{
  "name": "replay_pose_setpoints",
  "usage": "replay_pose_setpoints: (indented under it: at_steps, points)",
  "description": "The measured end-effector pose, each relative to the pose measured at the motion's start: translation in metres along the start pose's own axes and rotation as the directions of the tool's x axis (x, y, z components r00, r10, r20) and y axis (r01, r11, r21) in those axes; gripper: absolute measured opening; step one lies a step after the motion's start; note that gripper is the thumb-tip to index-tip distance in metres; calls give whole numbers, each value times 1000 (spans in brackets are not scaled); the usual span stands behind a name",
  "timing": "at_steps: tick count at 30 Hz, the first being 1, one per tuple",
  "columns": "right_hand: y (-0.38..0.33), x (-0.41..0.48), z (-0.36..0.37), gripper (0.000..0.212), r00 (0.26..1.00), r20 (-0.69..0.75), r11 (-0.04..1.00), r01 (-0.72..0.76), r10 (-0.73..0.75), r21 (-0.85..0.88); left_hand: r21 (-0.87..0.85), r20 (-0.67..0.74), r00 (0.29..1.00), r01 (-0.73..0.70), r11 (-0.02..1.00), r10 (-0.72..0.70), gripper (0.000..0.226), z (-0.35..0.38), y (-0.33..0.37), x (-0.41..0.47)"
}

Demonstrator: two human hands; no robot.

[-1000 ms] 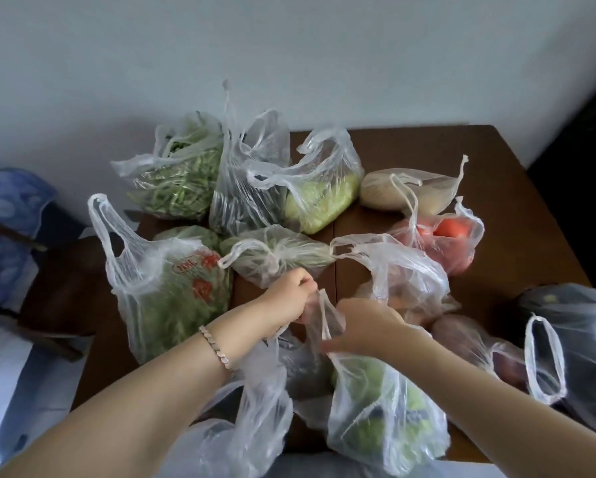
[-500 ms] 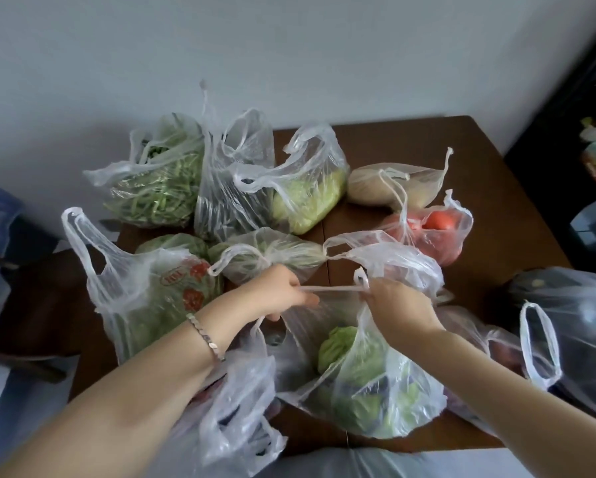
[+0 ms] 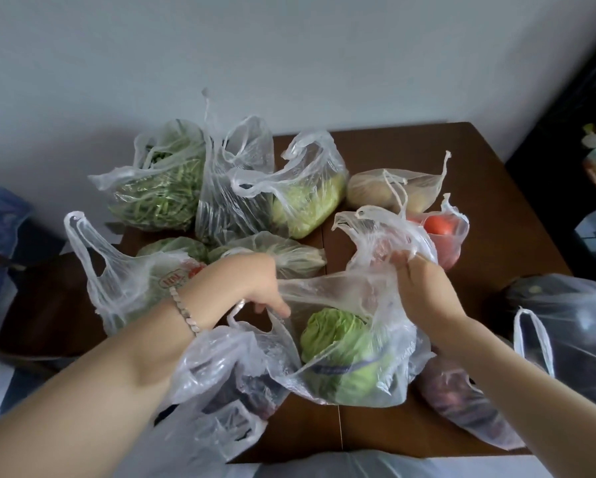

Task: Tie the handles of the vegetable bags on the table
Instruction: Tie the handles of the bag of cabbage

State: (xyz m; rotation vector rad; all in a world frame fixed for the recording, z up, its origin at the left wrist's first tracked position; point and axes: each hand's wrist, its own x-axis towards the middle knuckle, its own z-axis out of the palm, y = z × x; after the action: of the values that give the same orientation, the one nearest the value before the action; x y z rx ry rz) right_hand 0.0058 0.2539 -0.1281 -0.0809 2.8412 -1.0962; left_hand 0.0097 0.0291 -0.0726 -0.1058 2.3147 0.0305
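A clear plastic bag with a green cabbage lies in the middle front of the brown table. My left hand grips the bag's left handle, stretched flat toward the right. My right hand holds the bag's right handle, which stands up in a loose loop above my fingers. A bracelet sits on my left wrist.
Several other open-handled bags surround it: green beans, pale cabbage, potatoes, tomatoes, leafy greens with a red print, dark vegetables, a large bag at right. A chair stands left.
My hands have moved apart, pulling the cabbage bag's two handles away from each other. The right hand has risen with its handle, and the bag's mouth is wider.
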Motion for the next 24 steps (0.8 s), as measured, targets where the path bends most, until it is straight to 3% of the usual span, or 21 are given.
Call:
replay_pose_setpoints:
  at_steps: [3, 4, 6, 8, 10, 14, 16, 17, 19, 20, 22, 24]
  points:
    - [11, 1, -9, 41, 979, -184, 993, -66, 84, 101, 85, 131, 991, -1, 996, -10, 44, -8, -5, -2]
    - [11, 5, -16, 42, 961, -226, 975, -121, 163, 188, 23, 112, 994, 7, 1000, -10, 44, -12, -6, -3]
    - [9, 15, -30, 46, 906, -271, 897, -203, 324, 393, -317, 45, 999, 30, 948, -16, 42, -20, -8, -2]
    - [5, 25, -45, 51, 881, -315, 856, -168, 353, 490, -698, -11, 1000, -10, 716, 3, 39, -28, -7, 1]
    - [-1, 30, -58, 53, 890, -350, 840, -64, 292, 538, -871, -97, 995, -96, 482, 22, 38, -30, 1, 5]
    - [-15, 29, -70, 50, 935, -320, 824, 60, 151, 563, -978, -207, 975, -209, 10, 84, 27, -22, 34, 5]
    - [-20, 25, -71, 48, 960, -263, 765, 99, 94, 637, -944, -264, 953, -225, -240, 145, 21, -15, 48, 1]
    - [-21, 23, -69, 43, 971, -234, 750, 118, 50, 650, -915, -312, 936, -249, -318, 165, 18, -10, 54, -2]
    - [-24, 18, -66, 29, 983, -180, 729, 155, -44, 666, -876, -412, 894, -336, -346, 177, 14, 4, 62, -4]
    - [-26, 15, -64, 25, 986, -145, 700, 162, -85, 695, -871, -448, 875, -383, -307, 181, 18, 12, 64, -3]
    - [-30, 11, -61, 18, 986, -68, 659, 155, -155, 736, -858, -512, 841, -492, -143, 175, 32, 23, 65, -3]
    - [-31, 7, -60, 16, 976, -18, 700, 168, -217, 694, -808, -583, 802, -589, 9, 131, 41, 28, 61, -6]
